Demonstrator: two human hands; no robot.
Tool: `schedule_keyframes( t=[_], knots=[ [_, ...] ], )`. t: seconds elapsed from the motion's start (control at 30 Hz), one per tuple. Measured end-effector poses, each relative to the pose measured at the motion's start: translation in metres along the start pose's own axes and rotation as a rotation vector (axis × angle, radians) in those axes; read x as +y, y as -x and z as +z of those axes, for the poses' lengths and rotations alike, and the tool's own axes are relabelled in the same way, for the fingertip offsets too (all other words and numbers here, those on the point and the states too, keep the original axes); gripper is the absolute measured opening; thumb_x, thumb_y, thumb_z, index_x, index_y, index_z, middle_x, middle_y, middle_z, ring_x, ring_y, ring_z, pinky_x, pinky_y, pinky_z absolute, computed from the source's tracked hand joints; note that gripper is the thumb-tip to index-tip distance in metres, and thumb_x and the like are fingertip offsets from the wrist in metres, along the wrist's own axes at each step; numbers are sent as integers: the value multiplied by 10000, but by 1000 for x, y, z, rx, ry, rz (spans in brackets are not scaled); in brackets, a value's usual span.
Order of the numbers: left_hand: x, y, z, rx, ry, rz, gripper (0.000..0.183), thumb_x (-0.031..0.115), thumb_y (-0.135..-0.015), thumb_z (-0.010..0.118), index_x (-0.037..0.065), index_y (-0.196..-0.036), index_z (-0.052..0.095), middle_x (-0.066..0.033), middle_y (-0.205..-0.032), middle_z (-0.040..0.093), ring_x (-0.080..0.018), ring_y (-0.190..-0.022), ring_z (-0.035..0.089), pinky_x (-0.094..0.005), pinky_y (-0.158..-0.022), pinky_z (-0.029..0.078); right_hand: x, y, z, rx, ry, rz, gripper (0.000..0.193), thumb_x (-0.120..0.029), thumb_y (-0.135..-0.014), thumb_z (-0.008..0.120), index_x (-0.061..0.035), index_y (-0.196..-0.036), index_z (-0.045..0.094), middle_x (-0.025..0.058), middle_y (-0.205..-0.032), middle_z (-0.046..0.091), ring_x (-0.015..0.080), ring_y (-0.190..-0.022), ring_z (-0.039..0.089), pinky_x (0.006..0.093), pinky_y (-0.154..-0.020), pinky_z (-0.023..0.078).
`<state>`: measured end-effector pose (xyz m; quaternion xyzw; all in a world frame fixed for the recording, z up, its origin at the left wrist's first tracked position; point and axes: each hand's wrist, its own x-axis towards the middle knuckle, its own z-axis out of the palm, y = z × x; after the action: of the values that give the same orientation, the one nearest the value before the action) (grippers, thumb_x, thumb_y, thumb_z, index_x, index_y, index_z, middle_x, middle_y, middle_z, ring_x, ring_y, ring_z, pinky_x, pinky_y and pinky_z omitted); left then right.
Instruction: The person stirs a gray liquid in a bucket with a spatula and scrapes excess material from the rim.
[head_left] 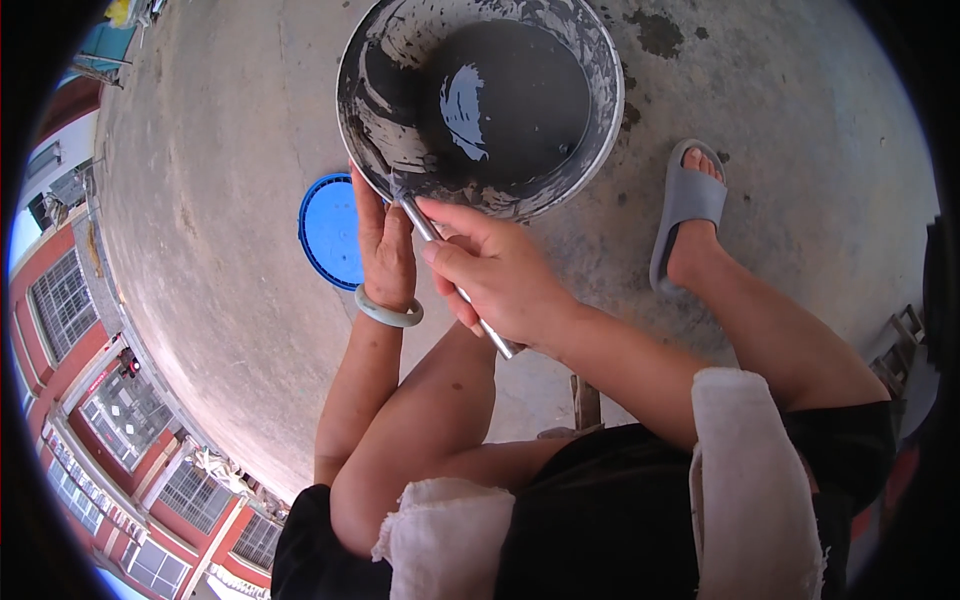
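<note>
A large round bucket (610,110) stands in front of me, its inner wall smeared dark grey. Wet dark grey mixture (530,100) fills its bottom, with a bright reflection on the surface. My right hand (500,275) is closed round a silver metal rod (425,225), held slantwise. The rod's thin far end meets the near-left rim, and its kind cannot be made out. My left hand (385,245), with a pale bangle (388,308) at the wrist, lies against the bucket's near-left outside. Its fingers are stretched and apart; some fingertips are hidden.
A blue round lid (332,232) lies on the concrete floor (230,160) left of the bucket. My foot in a grey slipper (690,205) is to the right. Wet stains (657,34) mark the floor beyond. Red-walled buildings (100,400) line the left.
</note>
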<state>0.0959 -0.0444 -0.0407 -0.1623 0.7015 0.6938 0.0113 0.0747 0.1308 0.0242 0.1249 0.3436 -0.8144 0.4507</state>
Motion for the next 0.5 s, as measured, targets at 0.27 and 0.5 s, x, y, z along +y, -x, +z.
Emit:
schedule_keyframes(
  t=[0.27,0.5],
  knots=[
    [13,5,11,-49,143,-66,640,88,-973,427,114,-1515,89,-85,-1451,346,-185,-1259,409,-285,-1033,344,18,-6,-1,63,451,-259,481,-71,-940,483,-61,-1412,387,12,-694,518,56,-506,453,234,-475,421],
    [7,4,14,-2,177,-31,652,61,-971,425,143,-1517,78,-77,-1400,403,-165,-1175,473,-264,-946,421,19,-19,4,70,353,-254,506,-82,-931,507,-52,-1418,376,15,-676,523,59,-479,444,236,-443,406]
  ],
)
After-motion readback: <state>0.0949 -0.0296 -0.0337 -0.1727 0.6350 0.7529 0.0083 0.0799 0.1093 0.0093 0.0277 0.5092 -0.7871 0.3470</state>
